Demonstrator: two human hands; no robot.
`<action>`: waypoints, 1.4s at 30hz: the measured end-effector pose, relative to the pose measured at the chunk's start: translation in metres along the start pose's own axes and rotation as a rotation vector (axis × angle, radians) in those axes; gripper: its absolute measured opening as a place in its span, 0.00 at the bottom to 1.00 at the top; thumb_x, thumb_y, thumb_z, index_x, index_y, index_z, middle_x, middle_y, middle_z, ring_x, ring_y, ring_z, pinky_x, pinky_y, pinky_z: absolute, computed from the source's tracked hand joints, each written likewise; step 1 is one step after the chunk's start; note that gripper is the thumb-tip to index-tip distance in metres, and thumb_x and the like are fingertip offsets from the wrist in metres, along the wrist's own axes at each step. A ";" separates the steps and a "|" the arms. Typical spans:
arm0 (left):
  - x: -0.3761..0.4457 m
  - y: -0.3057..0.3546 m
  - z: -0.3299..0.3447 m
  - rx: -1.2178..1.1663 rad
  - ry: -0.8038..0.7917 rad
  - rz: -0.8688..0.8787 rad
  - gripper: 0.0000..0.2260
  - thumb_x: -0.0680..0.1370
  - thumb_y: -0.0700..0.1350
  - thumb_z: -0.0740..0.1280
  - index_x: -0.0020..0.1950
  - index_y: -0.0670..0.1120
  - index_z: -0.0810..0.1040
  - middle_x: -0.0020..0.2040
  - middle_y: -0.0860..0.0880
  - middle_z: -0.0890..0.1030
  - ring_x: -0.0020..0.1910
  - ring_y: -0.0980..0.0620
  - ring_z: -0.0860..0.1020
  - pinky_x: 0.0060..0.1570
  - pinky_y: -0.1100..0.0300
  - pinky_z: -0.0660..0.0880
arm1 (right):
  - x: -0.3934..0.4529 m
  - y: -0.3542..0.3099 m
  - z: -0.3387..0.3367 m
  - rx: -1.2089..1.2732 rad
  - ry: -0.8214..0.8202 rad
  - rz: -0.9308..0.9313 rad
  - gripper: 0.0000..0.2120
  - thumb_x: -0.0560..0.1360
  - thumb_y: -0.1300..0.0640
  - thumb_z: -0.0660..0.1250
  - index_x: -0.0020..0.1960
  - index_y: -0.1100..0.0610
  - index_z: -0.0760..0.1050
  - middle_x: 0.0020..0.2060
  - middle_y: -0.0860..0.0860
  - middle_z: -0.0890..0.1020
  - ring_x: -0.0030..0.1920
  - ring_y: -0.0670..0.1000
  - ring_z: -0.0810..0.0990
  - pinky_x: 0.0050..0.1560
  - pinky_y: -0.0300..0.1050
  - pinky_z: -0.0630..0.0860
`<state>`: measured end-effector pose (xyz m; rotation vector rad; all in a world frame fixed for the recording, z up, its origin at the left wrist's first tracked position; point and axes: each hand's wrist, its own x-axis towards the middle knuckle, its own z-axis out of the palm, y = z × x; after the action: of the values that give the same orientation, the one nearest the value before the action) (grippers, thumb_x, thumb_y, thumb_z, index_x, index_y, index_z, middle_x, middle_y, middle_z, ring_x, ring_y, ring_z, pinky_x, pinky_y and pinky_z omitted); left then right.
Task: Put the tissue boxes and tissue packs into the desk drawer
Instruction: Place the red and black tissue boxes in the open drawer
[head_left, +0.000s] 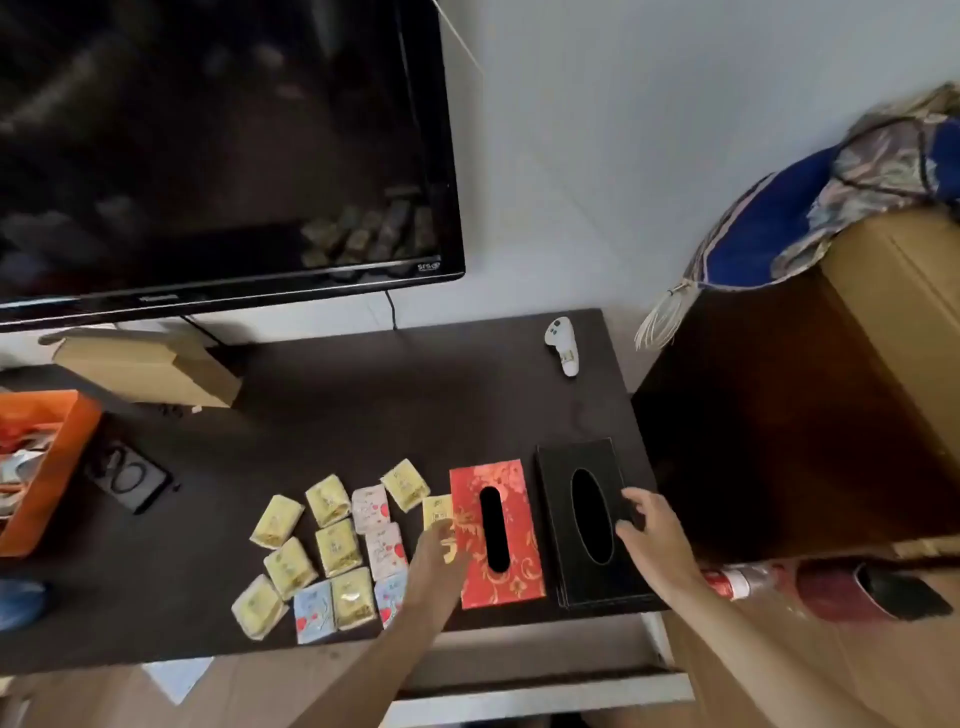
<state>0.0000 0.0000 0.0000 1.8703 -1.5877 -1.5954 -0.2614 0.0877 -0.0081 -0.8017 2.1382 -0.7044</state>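
Note:
A red and gold tissue box (514, 525) and a black tissue box (582, 519) lie side by side near the front right of the dark desk (322, 415). Several small tissue packs (332, 551), yellow, pink and light blue, are spread to their left. My left hand (441, 551) touches the red box's left edge, fingers loosely curled. My right hand (649, 535) rests on the black box's right side, with its fingers on the top beside the oval slot. Below the desk's front edge the drawer (545, 670) stands pulled out.
A large black TV (208, 156) stands at the back left. A white controller (563, 345) lies at the back right, a cardboard box (150, 369) and an orange box (47, 467) at the left. A tall carton (831, 389) with cloth stands right of the desk.

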 end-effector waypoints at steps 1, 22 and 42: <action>0.009 0.001 0.007 0.016 0.015 0.034 0.16 0.79 0.46 0.65 0.66 0.54 0.71 0.65 0.53 0.74 0.59 0.55 0.75 0.55 0.57 0.75 | 0.008 0.005 0.006 -0.029 0.022 -0.007 0.26 0.79 0.65 0.68 0.76 0.60 0.68 0.73 0.55 0.73 0.74 0.55 0.70 0.74 0.55 0.67; 0.087 -0.067 0.074 -0.020 0.193 0.016 0.34 0.75 0.43 0.72 0.78 0.47 0.61 0.71 0.48 0.73 0.68 0.47 0.73 0.65 0.45 0.74 | 0.053 0.075 0.074 -0.146 0.214 0.108 0.33 0.78 0.54 0.71 0.78 0.55 0.63 0.68 0.57 0.79 0.66 0.63 0.79 0.63 0.62 0.78; -0.018 -0.138 0.119 -0.267 0.429 0.258 0.30 0.71 0.45 0.73 0.71 0.55 0.69 0.61 0.56 0.78 0.61 0.56 0.77 0.62 0.54 0.76 | -0.040 0.150 0.073 0.431 0.396 -0.028 0.30 0.72 0.65 0.71 0.71 0.48 0.73 0.58 0.47 0.84 0.60 0.48 0.83 0.60 0.46 0.81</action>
<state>-0.0140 0.1226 -0.1355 1.6474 -1.2942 -1.1373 -0.2304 0.1982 -0.1353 -0.4860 2.1918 -1.3746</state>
